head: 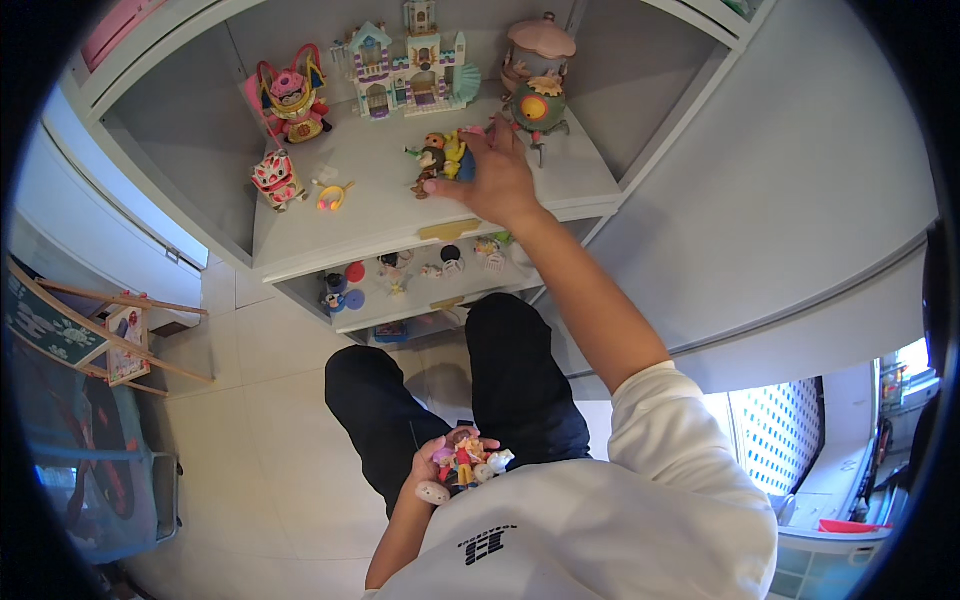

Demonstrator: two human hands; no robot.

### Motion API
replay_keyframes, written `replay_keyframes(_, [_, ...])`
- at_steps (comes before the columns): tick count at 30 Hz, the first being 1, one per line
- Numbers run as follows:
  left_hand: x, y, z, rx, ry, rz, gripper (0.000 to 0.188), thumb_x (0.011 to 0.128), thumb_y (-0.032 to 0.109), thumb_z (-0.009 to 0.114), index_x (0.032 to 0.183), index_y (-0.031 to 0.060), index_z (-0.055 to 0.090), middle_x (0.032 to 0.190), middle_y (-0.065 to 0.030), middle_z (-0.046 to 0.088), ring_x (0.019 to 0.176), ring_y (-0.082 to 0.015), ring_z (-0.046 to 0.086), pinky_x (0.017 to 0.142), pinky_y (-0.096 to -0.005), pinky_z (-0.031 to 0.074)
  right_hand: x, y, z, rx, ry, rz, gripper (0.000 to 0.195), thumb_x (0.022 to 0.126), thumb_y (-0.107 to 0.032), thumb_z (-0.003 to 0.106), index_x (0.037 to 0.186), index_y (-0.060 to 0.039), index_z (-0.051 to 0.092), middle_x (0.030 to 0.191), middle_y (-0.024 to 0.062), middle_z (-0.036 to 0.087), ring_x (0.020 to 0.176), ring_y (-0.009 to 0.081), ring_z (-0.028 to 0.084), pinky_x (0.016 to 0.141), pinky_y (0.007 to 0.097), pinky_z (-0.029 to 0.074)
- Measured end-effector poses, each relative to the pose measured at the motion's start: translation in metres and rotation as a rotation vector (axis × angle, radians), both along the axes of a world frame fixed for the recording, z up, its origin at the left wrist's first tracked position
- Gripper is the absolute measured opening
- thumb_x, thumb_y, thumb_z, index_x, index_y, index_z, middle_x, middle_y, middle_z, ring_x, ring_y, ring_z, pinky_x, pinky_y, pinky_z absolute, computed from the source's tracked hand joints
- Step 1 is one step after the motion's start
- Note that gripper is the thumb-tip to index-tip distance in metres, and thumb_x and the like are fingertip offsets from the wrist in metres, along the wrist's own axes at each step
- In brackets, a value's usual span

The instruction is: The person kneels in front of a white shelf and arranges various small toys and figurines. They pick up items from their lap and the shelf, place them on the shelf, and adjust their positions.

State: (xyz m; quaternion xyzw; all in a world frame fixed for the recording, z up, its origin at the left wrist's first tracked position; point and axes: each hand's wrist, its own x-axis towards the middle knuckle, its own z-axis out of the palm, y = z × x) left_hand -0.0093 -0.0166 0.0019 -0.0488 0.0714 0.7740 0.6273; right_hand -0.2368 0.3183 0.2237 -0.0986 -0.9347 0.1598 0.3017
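Note:
My right hand (495,176) reaches onto the cabinet shelf (360,217), fingers spread over a cluster of small toy figures. Its thumb is at a brown figure (430,161); a yellow figure (453,154) and a blue item lie beside the palm, and pink pieces show at the fingertips. The palm side is hidden. Low in front of my torso, my left hand (429,459) is cupped around several small figurines (466,459), among them a red-and-yellow one, a purple-haired one and white ones. A whitish oval piece (433,493) is against its wrist.
A toy brick castle (420,75) stands at the shelf's back, between a pink costumed figure (294,105) and a round green toy with legs (538,109). A lion-like figure (277,180) and yellow headband-shaped toy (331,196) sit left. The lower shelf (420,300) holds small toys.

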Motion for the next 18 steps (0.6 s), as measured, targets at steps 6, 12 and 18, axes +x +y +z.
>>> replay_keyframes(6, [0.0, -0.001, 0.0, -0.02, 0.009, -0.002, 0.066, 0.09, 0.05, 0.067, 0.136, 0.0053, 0.056, 0.145, -0.0373, 0.049, 0.124, -0.0417, 0.061, 0.104, -0.0475, 0.052, -0.02, -0.035, -0.012, 0.114, 0.077, 0.012, 0.091, 0.08, -0.063, 0.078, 0.136, 0.0059, 0.057, 0.149, 0.0361, 0.039, 0.143, 0.0549, 0.032, 0.118, 0.0556, 0.033])
replay_keyframes(12, [-0.002, 0.0, 0.007, -0.049, -0.003, 0.004, 0.065, 0.088, 0.05, 0.068, 0.134, 0.0055, 0.058, 0.143, -0.0372, 0.051, 0.126, -0.0429, 0.06, 0.107, -0.0482, 0.049, -0.049, -0.06, -0.006, 0.066, 0.044, 0.13, 0.094, 0.082, -0.066, 0.074, 0.142, 0.0033, 0.052, 0.151, 0.0338, 0.041, 0.143, 0.0562, 0.033, 0.12, 0.0567, 0.029])
replay_keyframes(18, [0.0, -0.004, 0.007, -0.08, -0.048, 0.045, 0.064, 0.086, 0.046, 0.071, 0.133, 0.0047, 0.059, 0.142, -0.0374, 0.052, 0.126, -0.0453, 0.059, 0.107, -0.0505, 0.05, -0.014, -0.042, 0.037, 0.047, 0.169, 0.114, 0.067, 0.08, -0.049, 0.084, 0.129, -0.0069, 0.066, 0.135, 0.0229, 0.061, 0.126, 0.042, 0.056, 0.106, 0.0486, 0.047])
